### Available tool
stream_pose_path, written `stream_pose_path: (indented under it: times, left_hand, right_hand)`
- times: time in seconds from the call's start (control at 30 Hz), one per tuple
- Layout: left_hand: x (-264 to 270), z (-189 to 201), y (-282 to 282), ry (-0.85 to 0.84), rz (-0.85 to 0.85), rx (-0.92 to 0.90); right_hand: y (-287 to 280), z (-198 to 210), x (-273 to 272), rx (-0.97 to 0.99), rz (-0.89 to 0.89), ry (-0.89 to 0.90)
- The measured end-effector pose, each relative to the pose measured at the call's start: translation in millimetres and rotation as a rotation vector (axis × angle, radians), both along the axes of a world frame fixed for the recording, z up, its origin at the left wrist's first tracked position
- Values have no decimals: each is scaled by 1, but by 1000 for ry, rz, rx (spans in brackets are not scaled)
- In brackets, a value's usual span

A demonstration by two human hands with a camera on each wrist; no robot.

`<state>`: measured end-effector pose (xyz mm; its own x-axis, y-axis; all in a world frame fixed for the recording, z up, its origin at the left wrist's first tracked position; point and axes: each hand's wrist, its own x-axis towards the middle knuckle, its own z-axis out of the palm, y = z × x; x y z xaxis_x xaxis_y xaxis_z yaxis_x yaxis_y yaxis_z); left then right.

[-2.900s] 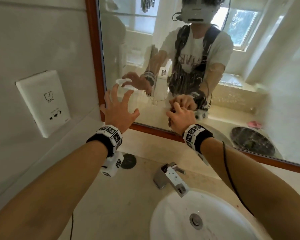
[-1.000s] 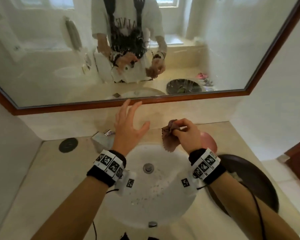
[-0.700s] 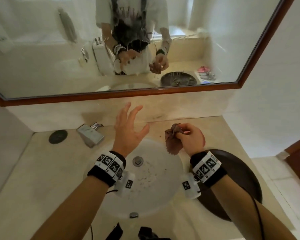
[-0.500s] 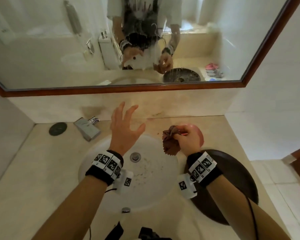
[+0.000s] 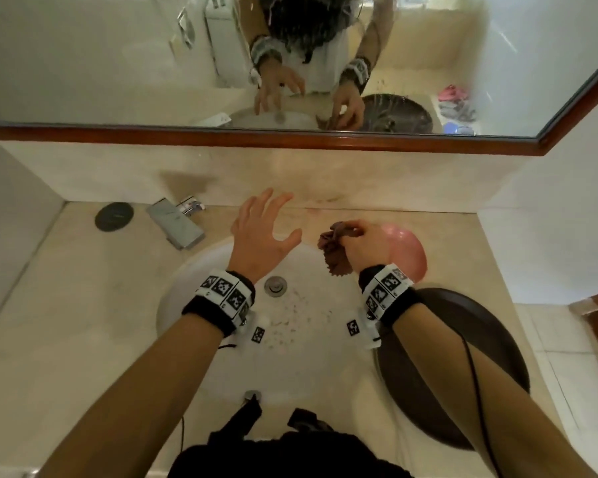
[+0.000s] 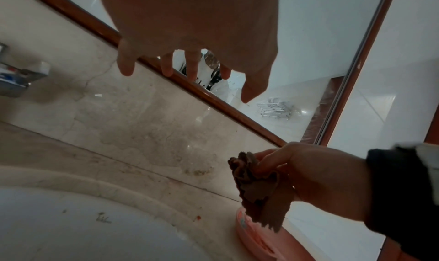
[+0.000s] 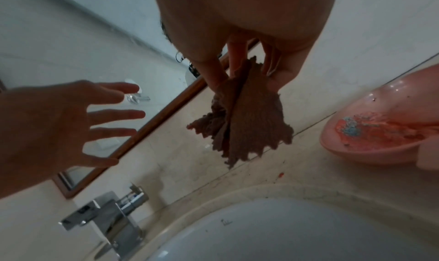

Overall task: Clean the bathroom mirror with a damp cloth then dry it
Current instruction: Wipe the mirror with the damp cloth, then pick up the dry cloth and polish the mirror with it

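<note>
My right hand (image 5: 363, 243) pinches the brown cloth (image 5: 334, 251) over the sink (image 5: 194, 270), in the middle of the frame. My left hand (image 5: 261, 236) is spread wide and holds nothing. The mirror (image 5: 83, 63) is up top. I should wet the cloth at the tap (image 5: 176, 224), then squeeze it well

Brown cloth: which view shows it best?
Right wrist. The brown cloth hangs unobstructed mid-frame, zigzag edge and folds clear, pinched by the right hand. Left wrist shows it side-on, partly hidden by fingers. Head shows it small, bunched beside the hand.
</note>
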<state>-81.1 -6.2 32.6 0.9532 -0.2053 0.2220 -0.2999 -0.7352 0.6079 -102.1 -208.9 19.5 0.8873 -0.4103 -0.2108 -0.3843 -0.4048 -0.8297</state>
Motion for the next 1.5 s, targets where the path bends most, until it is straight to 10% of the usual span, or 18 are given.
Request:
stream_pose_path:
  times: [0.73,1.5]
  left_hand:
    - [39,-45,8,151,84,-65]
    - [-34,-30,-72,199,-323,-222]
  right_hand:
    - [19,-41,89,-315,113,216]
    - [-66,-7,-86,-484,-192,269]
